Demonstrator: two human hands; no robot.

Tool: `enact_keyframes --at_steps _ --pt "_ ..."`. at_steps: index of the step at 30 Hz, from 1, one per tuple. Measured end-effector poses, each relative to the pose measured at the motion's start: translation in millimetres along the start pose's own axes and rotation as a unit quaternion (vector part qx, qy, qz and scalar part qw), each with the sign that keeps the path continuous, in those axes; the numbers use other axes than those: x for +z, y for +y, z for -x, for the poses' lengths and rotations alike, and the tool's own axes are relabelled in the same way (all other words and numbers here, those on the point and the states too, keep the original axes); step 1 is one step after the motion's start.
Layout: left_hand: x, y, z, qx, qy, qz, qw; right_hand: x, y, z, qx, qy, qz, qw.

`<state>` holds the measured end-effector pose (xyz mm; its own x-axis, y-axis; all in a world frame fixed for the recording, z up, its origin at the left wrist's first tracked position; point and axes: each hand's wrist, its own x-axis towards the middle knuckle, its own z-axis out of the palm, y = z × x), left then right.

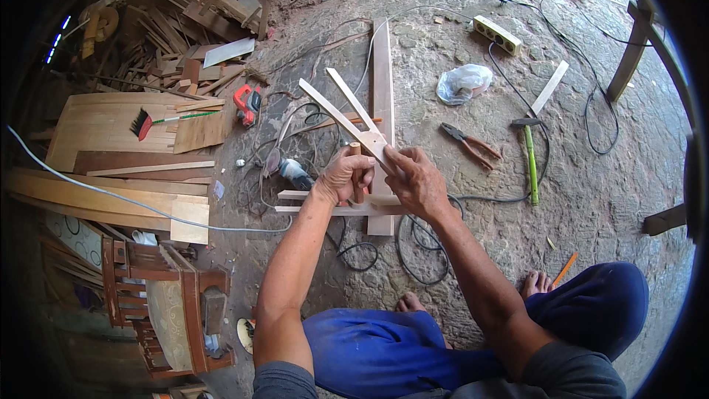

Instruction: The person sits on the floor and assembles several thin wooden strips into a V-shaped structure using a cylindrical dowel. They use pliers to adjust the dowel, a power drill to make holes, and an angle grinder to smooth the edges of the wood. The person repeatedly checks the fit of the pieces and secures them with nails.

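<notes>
A pale, two-pronged wooden piece [347, 114] slants up and to the left from my right hand [417, 181]; its fingers are closed round the solid end. My left hand [346, 175] is closed just beside it, gripping a short brown wooden rod [356, 149] whose round end shows above the fingers. Below my hands, a similar pronged wooden piece [325, 210] lies across a long plank [382, 66] on the ground. My fingers partly cover where the upper piece and the rod come close, so I cannot tell whether they touch.
Right of my hands lie pliers [471, 146], a green-handled hammer [530, 159], a plastic bag [464, 84] and a power strip [497, 35]. Cables loop around a power tool [295, 174]. A red power tool [248, 105], boards [111, 129] and scrap wood [214, 15] are at left.
</notes>
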<state>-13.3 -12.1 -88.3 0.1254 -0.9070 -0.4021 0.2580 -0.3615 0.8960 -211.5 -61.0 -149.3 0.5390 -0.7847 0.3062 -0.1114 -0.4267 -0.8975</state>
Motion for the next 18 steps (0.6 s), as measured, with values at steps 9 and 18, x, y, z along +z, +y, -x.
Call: enact_keyframes --at_steps 9,18 --pt "7 -1 -7 0.038 0.007 -0.069 0.997 5 4 5 -0.033 0.038 0.032 0.998" --pt "14 -6 -11 0.063 0.035 -0.115 0.991 9 4 7 -0.054 0.063 0.039 0.996"
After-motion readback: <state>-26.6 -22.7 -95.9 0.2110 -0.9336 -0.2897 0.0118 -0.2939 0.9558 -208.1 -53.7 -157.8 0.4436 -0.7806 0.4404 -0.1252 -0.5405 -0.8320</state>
